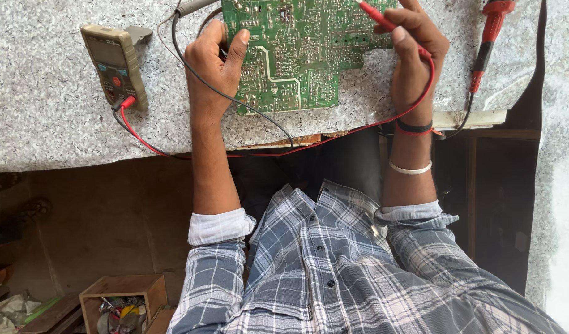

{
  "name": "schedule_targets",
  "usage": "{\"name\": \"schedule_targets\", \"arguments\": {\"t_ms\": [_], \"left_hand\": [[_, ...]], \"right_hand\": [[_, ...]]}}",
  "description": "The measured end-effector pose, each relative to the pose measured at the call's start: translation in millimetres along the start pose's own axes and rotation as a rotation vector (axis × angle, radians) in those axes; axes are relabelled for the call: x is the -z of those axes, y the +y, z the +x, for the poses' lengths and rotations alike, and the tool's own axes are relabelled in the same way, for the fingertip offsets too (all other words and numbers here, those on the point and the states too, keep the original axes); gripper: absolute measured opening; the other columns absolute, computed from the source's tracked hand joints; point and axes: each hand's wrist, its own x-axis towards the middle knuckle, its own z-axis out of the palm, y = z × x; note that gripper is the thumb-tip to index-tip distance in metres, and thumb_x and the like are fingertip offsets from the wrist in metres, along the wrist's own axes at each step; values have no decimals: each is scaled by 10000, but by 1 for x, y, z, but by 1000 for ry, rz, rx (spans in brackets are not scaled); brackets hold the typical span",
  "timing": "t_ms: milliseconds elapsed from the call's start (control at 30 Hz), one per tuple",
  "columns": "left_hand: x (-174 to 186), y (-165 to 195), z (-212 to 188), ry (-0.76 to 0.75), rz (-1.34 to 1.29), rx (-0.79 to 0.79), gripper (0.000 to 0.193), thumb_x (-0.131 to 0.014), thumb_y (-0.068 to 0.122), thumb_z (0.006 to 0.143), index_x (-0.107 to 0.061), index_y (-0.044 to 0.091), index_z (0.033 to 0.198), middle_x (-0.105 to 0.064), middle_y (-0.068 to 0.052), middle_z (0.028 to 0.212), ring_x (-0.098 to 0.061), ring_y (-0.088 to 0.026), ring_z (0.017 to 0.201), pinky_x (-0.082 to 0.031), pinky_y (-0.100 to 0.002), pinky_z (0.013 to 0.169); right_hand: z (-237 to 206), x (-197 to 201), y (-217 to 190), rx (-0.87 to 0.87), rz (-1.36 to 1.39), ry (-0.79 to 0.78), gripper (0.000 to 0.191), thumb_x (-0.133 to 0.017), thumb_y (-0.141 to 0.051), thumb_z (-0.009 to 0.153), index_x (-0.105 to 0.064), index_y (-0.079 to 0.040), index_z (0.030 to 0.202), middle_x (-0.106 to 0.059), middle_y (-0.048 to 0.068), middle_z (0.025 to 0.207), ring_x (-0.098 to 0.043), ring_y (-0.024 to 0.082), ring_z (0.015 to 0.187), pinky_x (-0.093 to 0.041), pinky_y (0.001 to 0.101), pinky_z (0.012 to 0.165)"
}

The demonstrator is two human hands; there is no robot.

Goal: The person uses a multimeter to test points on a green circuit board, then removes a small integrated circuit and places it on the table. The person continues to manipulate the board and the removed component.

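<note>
The green circuit board (303, 52) lay flat on the speckled counter (43, 124) between both hands, the left hand (213, 65) pinching its left edge and the right hand (414, 52) closed on a red probe (376, 15) slanting toward its upper right corner.

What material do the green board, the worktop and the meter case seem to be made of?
Green board: probably fibreglass laminate, glossy green coat with pale printed tracks. Worktop: looks like speckled grey granite or a stone-pattern laminate; cannot tell which. Meter case: seems to be moulded plastic, matte tan.
</note>
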Motion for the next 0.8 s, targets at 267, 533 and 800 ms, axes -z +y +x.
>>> {"name": "schedule_targets", "arguments": {"t_ms": [267, 533, 800], "left_hand": [[-1, -3, -1, 6, 6, 2, 526, -635, 449, 1115, -499, 78, 769, -464, -13, 615, -469, -104, 562, -371, -313, 514], [1, 0, -1, 5, 9, 29, 540, -644, 449, 1109, -474, 72, 762, -430, -16, 613, -438, -110, 563, -352, -326, 514], [3, 4, -1, 1, 13, 31, 537, -651, 434, 1112, -465, 64, 770, -422, -26, 618, -429, -117, 568, -347, -332, 524]], "right_hand": [[-5, 6, 11, 16, 43, 11, 364, -634, -232, 1083, -679, 87, 1253, -684, 143, 1263, -658, 187, 1047, -505, 316, 1001], [-4, 5, 13, 24, 72, 17, 322, -604, -204, 1099, -676, 62, 1266, -694, 117, 1234, -669, 190, 1089, -515, 315, 1009], [-7, 11, 23, -34, -78, 127, 293, -563, -225, 1141, -694, -29, 1315, -744, 54, 1190, -696, 137, 1077, -504, 273, 919]]}}
